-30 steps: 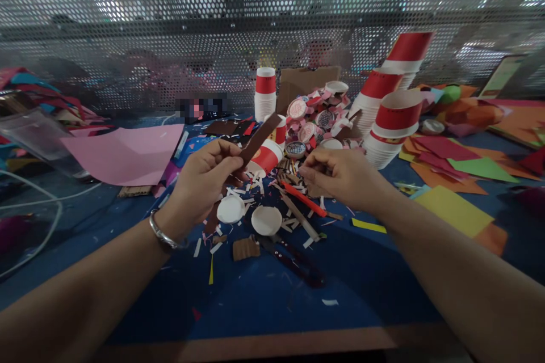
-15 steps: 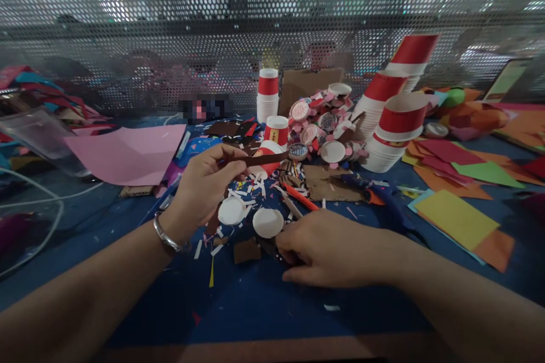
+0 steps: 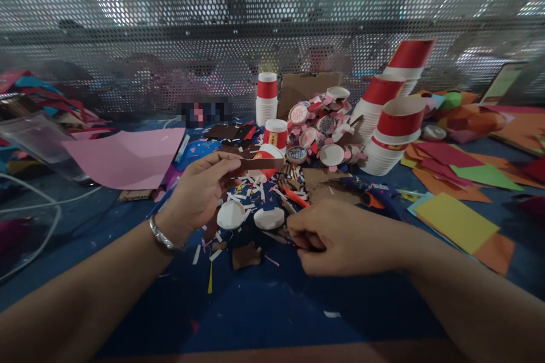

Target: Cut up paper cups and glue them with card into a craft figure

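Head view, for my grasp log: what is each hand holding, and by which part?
Left hand pinches a brown strip by its left end, thumb against fingers. Right hand is curled shut; any contents cannot be told.

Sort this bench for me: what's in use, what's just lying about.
In use: left hand pinching brown strip; right hand, curled shut over something hidden.
Lying about: white discs, cup stacks, pink sheet, yellow sheet, brown scrap.

Dim, overhead glare, warped edges
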`<move>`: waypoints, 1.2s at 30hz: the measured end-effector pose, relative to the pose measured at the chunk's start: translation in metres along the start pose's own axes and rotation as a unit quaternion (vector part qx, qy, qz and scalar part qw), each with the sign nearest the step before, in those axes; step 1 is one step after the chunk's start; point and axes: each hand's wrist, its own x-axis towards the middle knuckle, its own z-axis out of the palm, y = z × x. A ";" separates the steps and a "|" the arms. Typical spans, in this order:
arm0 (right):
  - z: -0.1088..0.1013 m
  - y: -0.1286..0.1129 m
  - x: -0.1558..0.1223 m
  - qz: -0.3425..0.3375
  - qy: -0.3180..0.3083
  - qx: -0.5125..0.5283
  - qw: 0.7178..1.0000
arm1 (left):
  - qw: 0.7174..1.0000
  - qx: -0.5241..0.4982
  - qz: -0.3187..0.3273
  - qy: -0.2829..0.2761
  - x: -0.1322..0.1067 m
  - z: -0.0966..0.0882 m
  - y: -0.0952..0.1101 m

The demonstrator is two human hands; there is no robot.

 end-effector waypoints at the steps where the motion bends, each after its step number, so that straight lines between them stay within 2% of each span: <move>1: -0.002 0.002 -0.001 -0.005 0.004 0.022 1.000 | 1.000 -0.012 -0.005 0.000 0.001 -0.001 -0.001; 6: -0.007 0.010 0.000 -0.021 0.012 0.086 0.996 | 0.999 -0.044 -0.017 0.005 0.005 -0.005 -0.003; 12: -0.010 0.015 0.003 -0.012 -0.028 0.150 0.988 | 0.999 -0.039 -0.038 -0.005 0.004 -0.004 0.000; 15: -0.010 0.016 0.004 -0.005 -0.028 0.190 0.981 | 0.998 -0.032 -0.052 -0.001 0.003 -0.004 0.002; 19: -0.010 0.015 0.005 0.000 0.002 0.226 0.974 | 0.998 -0.033 -0.044 -0.006 0.004 -0.005 0.000; 23: -0.009 0.018 0.007 -0.005 0.042 0.297 0.954 | 0.998 -0.057 -0.015 -0.010 0.006 -0.007 -0.005; 30: -0.006 0.025 0.011 0.039 0.114 0.362 0.924 | 0.996 -0.083 0.031 0.003 0.009 -0.007 -0.009; 36: 0.000 0.030 0.016 0.067 0.134 0.384 0.911 | 0.994 -0.102 -0.006 0.026 0.001 0.002 -0.003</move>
